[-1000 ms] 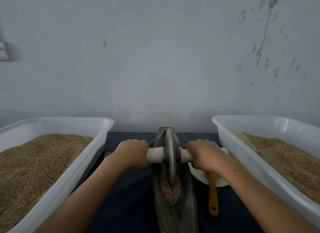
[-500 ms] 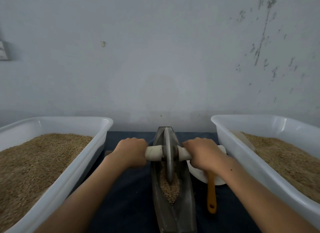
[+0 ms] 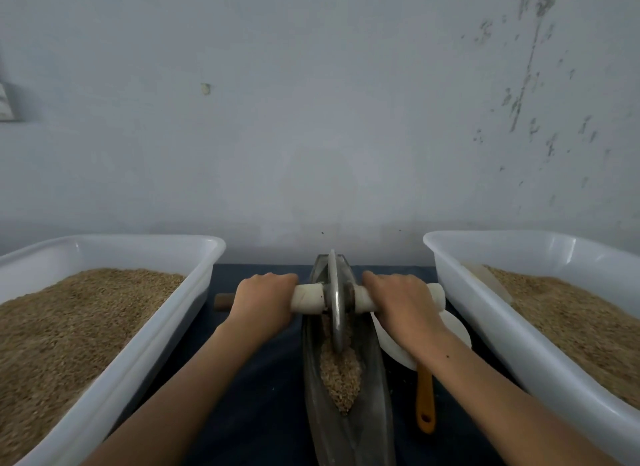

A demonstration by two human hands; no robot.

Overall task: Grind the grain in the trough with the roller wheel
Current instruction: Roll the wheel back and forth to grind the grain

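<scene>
A narrow grey metal trough (image 3: 374, 396) runs away from me along the middle of the dark blue table. A heap of brown grain (image 3: 341, 372) lies in its groove. The thin metal roller wheel (image 3: 335, 302) stands upright in the trough, near its far end, its rim down in the grain. A pale wrapped axle handle (image 3: 308, 297) passes through the wheel. My left hand (image 3: 263, 302) grips the handle left of the wheel and my right hand (image 3: 405, 301) grips it right of the wheel.
Two large white plastic tubs of grain flank the trough, the left tub (image 3: 145, 330) and the right tub (image 3: 485, 313). A white scoop with an orange handle (image 3: 425, 399) lies right of the trough. A grey wall stands just behind the table.
Both hands have pushed the handle and wheel away from me, toward the trough's far end. More grain now shows in the groove nearer to me.
</scene>
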